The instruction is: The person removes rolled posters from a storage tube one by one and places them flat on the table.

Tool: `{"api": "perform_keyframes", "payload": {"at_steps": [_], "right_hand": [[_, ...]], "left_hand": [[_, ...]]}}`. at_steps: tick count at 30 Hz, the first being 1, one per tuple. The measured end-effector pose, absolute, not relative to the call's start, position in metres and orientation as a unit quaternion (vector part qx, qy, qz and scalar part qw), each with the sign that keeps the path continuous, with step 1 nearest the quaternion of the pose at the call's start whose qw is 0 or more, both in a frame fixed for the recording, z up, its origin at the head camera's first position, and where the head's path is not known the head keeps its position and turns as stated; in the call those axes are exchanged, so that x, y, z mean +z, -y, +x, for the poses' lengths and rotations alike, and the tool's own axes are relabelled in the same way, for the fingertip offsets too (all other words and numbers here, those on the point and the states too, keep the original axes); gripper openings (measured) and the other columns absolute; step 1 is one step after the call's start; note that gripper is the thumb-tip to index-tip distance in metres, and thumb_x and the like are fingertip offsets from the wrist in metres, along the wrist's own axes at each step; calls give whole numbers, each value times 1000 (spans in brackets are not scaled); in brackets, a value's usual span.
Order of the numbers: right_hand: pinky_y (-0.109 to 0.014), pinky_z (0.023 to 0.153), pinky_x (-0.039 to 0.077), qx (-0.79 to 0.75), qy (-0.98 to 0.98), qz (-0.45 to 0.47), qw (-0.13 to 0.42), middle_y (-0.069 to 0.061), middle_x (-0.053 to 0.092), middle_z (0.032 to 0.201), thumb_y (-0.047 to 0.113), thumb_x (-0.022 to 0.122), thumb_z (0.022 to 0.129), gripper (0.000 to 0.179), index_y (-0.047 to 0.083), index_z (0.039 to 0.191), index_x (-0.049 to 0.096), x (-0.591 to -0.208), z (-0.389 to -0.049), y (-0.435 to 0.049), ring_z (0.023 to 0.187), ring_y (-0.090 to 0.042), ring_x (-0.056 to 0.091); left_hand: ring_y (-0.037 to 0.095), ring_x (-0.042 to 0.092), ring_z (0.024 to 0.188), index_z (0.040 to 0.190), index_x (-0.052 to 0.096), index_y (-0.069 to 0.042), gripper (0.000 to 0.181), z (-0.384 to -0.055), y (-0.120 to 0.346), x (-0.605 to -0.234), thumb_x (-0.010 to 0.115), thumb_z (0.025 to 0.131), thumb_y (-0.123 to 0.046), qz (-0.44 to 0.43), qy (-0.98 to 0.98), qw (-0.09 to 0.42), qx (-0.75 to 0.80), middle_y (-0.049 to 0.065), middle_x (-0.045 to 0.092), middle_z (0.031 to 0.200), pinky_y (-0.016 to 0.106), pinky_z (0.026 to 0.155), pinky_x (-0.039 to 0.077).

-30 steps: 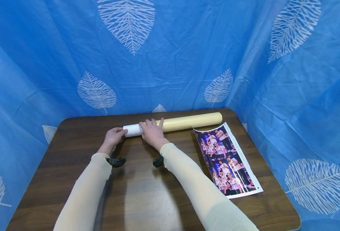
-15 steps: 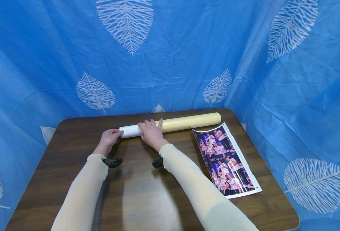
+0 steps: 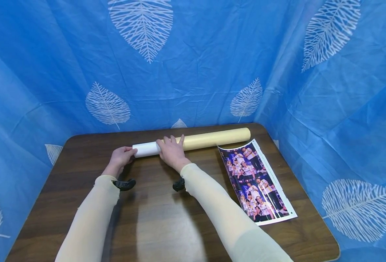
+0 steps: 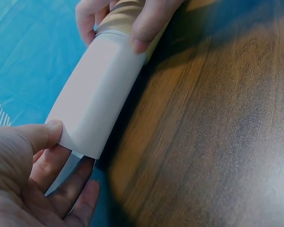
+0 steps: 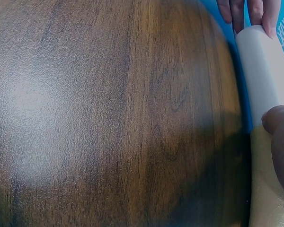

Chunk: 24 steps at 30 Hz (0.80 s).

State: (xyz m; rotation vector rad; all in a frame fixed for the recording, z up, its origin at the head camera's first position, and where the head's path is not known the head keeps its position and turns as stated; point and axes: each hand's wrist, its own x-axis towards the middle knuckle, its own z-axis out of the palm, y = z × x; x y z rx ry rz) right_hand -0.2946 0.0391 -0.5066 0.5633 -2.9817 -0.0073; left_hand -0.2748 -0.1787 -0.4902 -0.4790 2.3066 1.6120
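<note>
A long pale yellow cardboard tube (image 3: pixel 217 139) lies along the back of the table, and a rolled white sheet of paper (image 3: pixel 146 149) sticks out of its left end. My left hand (image 3: pixel 121 157) pinches the free end of the paper roll, with the thumb (image 4: pixel 51 134) outside and fingertips inside the rim, as the left wrist view shows. My right hand (image 3: pixel 172 152) holds the tube around its left mouth. Its thumb (image 5: pixel 277 118) lies where white paper meets tube. How far the paper reaches inside the tube is hidden.
A glossy printed photo sheet (image 3: pixel 255 182) with a slightly curled left edge lies on the right of the brown wooden table (image 3: pixel 166 218). Blue curtains (image 3: pixel 193 65) with white leaf prints hang behind the table and along both sides.
My left hand has moved left with the end of the paper roll, so more white paper shows outside the tube. My right hand and the tube stay nearly in place.
</note>
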Motion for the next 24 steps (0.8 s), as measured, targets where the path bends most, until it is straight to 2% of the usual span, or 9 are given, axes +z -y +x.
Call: {"api": "perform_keyframes", "payload": {"at_steps": [24], "right_hand": [[-75, 112, 20, -8, 981, 185, 62, -1, 55, 142, 40, 66, 98, 45, 32, 140, 52, -505, -293, -39, 139, -32, 44]], "left_hand": [[40, 46, 136, 149, 45, 5, 56, -270, 193, -486, 58, 106, -29, -165, -796, 145, 564, 26, 41, 153, 48, 113, 40]]}}
